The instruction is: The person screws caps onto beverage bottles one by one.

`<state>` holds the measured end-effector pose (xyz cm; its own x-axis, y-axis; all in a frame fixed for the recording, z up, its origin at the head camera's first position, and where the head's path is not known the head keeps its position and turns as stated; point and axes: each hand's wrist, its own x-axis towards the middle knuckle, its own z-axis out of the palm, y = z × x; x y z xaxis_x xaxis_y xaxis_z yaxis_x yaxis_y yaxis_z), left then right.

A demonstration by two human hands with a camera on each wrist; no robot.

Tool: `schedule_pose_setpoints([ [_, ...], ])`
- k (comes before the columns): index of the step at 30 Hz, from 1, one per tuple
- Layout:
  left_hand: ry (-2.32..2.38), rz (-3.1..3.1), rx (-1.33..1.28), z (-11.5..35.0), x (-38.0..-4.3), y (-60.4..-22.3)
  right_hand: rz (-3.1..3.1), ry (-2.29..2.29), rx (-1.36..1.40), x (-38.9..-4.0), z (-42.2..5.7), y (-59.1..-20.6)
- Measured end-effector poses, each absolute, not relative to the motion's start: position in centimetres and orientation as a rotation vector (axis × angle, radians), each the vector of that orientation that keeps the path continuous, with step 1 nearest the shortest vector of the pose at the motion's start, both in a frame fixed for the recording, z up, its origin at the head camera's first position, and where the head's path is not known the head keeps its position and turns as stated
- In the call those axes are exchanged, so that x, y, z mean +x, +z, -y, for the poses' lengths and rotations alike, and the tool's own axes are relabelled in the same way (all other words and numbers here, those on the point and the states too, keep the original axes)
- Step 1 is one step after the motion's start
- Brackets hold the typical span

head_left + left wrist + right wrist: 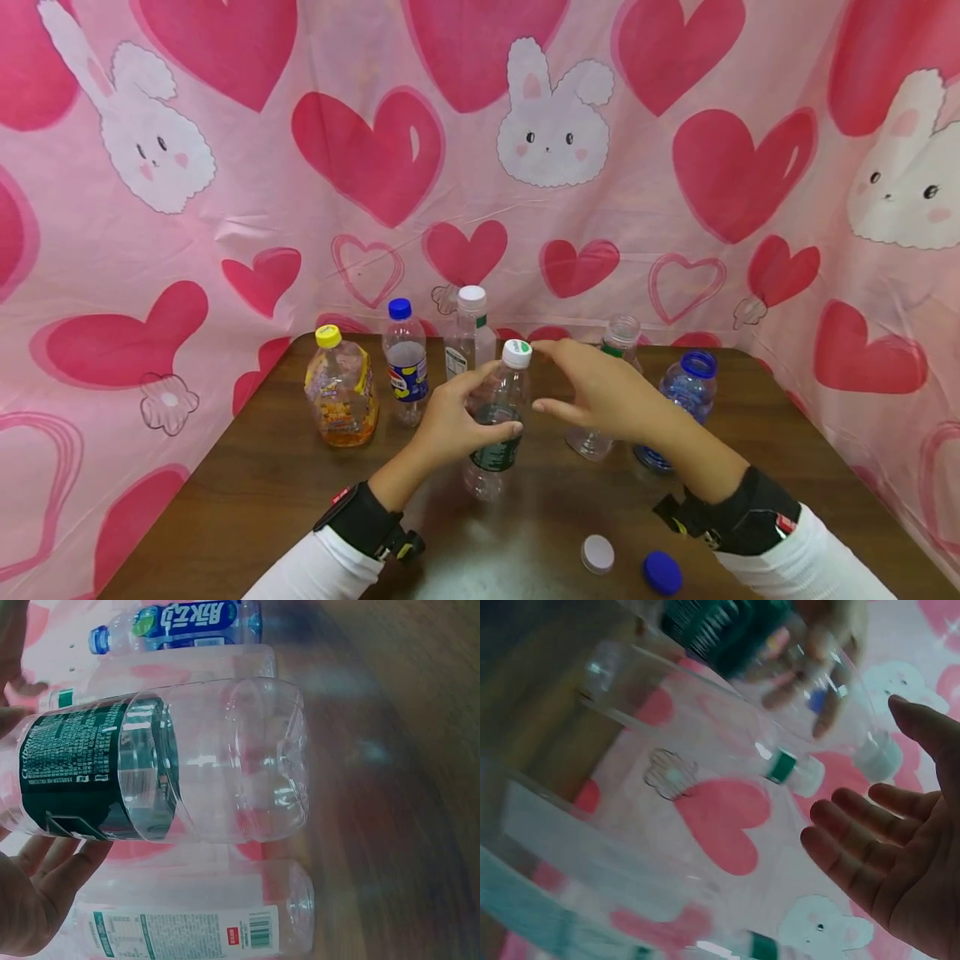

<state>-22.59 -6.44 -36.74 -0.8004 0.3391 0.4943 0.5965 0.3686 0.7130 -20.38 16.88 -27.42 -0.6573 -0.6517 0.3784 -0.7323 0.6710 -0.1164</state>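
Observation:
Around the upper body of a clear plastic bottle (489,483) curls my left hand (446,421), its thumb across the front. The bottle stands upright, has a dark green label (73,769) and wears a white cap (517,354). Beside that cap, on its right, my right hand (600,390) is held with thumb and fingers spread and nothing between them. The right wrist view shows the open palm (907,862) close to the bottle's white cap (877,756).
Behind stand a yellow-capped bottle (341,400) with orange liquid, a blue-capped bottle (407,375) and a white-capped clear bottle (471,337). On the right are an uncapped clear bottle (622,333) and an uncapped blue bottle (688,392). A loose white cap (597,554) and blue cap (663,573) lie in front.

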Motion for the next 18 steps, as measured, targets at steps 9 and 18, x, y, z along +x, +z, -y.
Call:
schedule_pose_setpoints([
  [9,-1.401,2.363,-0.779,6.7,-23.0,-36.8,2.579,0.321,1.257,-17.8,-17.9,-32.9],
  [18,-1.44,2.304,-0.799,6.0,-23.4,-36.8,2.612,0.429,1.524,-17.1,-17.2,-37.7],
])
